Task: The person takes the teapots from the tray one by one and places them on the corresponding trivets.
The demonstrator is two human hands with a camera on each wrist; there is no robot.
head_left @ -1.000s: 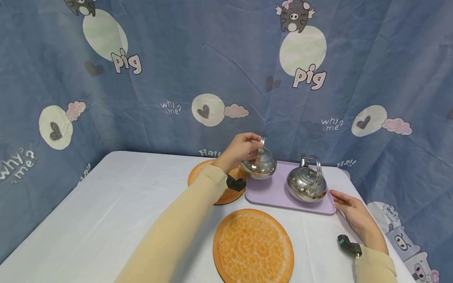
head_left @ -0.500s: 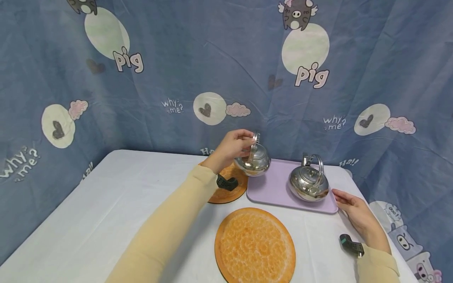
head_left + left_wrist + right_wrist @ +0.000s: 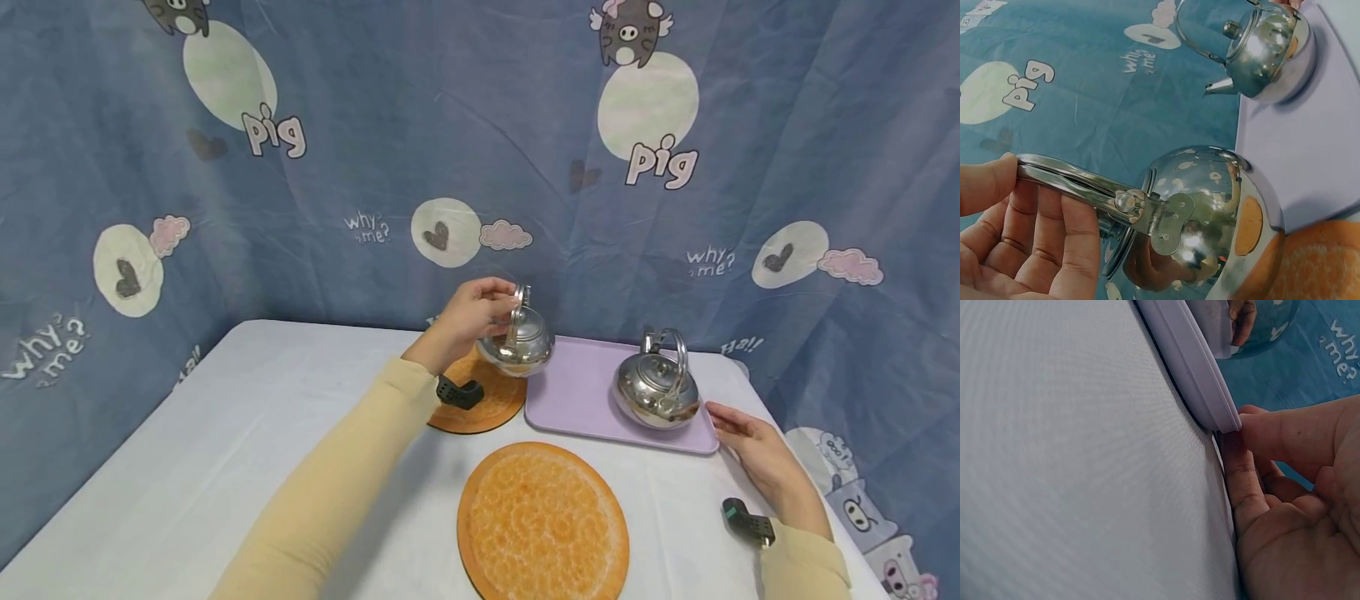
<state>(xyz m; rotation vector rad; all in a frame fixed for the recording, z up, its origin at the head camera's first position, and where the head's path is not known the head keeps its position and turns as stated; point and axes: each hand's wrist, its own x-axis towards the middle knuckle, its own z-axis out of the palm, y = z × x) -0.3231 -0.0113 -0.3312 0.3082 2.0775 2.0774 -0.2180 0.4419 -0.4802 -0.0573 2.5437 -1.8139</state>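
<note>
My left hand (image 3: 471,317) grips the arched handle of a shiny steel kettle (image 3: 529,348), held over the far orange-slice round placemat (image 3: 483,408) beside the tray's left edge. In the left wrist view, the thumb and fingers wrap the handle (image 3: 1072,184). A second steel kettle (image 3: 654,393) stands upright on the right part of the lilac tray (image 3: 573,404). At the tray's right end is my right hand (image 3: 761,458). The right wrist view shows its thumb on the tray rim (image 3: 1210,381) and a finger at the underside, pinching the edge.
A second orange-slice round placemat (image 3: 543,525) lies nearer, in front of the tray. White cloth covers the table (image 3: 225,467). A blue printed curtain (image 3: 337,150) hangs right behind its far edge.
My left hand has carried the kettle leftward, from over the tray's left edge to over the far placemat. My right hand stays at the tray's right end.
</note>
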